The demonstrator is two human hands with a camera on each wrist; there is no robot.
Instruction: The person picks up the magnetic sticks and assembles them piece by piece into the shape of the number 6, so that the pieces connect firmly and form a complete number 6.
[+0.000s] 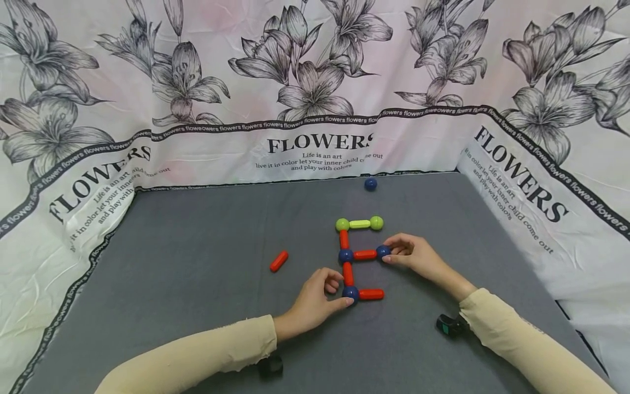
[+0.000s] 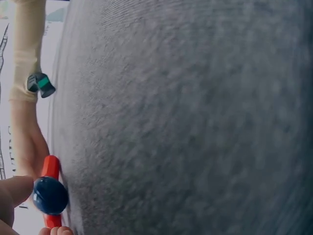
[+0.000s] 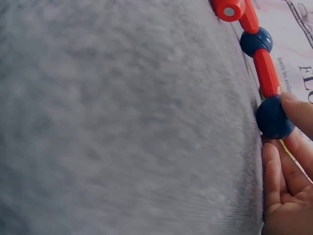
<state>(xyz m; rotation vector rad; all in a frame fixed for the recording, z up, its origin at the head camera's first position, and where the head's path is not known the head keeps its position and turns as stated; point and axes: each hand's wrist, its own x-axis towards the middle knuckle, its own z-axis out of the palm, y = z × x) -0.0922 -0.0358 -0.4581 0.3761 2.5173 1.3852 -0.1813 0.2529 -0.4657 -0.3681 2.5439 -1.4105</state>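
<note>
A flat figure of red rods and blue balls lies on the grey table. Its lower corner ball (image 1: pixel 350 295) has the thumb of my left hand (image 1: pixel 315 301) against it, with curled fingertips beside the upright red rod (image 1: pixel 348 273). From that ball a short red rod (image 1: pixel 371 294) points right, its far end free. My right hand (image 1: pixel 410 253) pinches the blue ball (image 3: pixel 275 117) at the right end of the middle red rod (image 1: pixel 365 255). That rod joins the middle blue ball (image 1: pixel 346 255). Above, a red rod leads to a green ball (image 1: pixel 342 224).
A yellow-green rod (image 1: pixel 360 224) links the top green ball to another green ball (image 1: pixel 376 222). One loose red rod (image 1: pixel 279 261) lies left of the figure. Near the back edge sits a loose blue ball (image 1: pixel 371 184). Flower-printed cloth (image 1: pixel 315 153) walls the table's back and sides.
</note>
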